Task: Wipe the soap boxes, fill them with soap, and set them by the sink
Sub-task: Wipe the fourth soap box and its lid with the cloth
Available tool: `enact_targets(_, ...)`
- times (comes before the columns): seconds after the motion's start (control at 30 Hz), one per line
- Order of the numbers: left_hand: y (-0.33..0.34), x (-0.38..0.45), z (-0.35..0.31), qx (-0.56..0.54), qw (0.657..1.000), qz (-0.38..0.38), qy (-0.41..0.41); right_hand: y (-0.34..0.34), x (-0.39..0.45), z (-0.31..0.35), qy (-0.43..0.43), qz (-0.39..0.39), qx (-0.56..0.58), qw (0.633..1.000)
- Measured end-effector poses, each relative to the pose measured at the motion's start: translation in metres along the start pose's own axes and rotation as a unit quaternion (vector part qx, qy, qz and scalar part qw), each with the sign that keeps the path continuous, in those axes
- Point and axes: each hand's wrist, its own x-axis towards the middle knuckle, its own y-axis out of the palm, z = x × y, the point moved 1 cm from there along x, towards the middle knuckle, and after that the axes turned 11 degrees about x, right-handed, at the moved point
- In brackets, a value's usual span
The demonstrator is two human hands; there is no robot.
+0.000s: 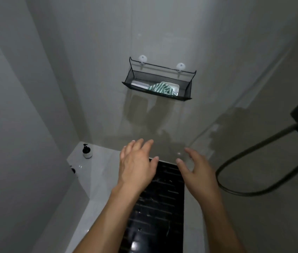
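Bare spread hands (pixel 164 165) below basket (pixel 158 84)

From my seat I see both arms stretched forward and empty, the left hand (pixel 137 161) and right hand (pixel 195 170) with fingers spread and relaxed above a black tiled strip (pixel 159 207) on the floor. Well above them a black mesh wall basket (pixel 186 88) hangs from two white suction hooks (pixel 142 58), holding a white soap box (pixel 174 86) with a green-and-white striped cloth (pixel 161 88) draped over it and a pale flat item beside, too blurred for me to name. A pump bottle (pixel 87 152) stands on the white ledge (pixel 106 170) at left, and a black shower hose (pixel 254 154) loops at right.
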Motion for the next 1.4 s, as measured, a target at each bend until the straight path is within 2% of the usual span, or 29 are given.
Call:
enact_targets(0.47,0.006,0.183,0.032,-0.029,0.999,-0.021,-0.009,0.046,0.183,0.035,-0.038,-0.014,-0.003,0.999)
enact_targets(0.9,0.032,0.386,0.004,-0.060,0.997,-0.021,-0.036,0.052,0.414,0.027,-0.046,0.018,-0.014,0.999)
enact_targets(1.03,0.050,0.423,-0.003,-0.057,0.998,0.004,-0.022,0.058,0.454,0.013,-0.015,0.049,-0.020,0.998)
enact_targets(1.2,0.076,0.468,-0.008,-0.055,0.996,0.070,0.001,0.063,0.482,-0.002,0.024,0.074,-0.019,0.997)
enact_targets(1.4,0.105,0.506,-0.024,0.052,0.988,0.131,0.064,0.057,0.496,-0.008,0.056,0.053,-0.013,0.997)
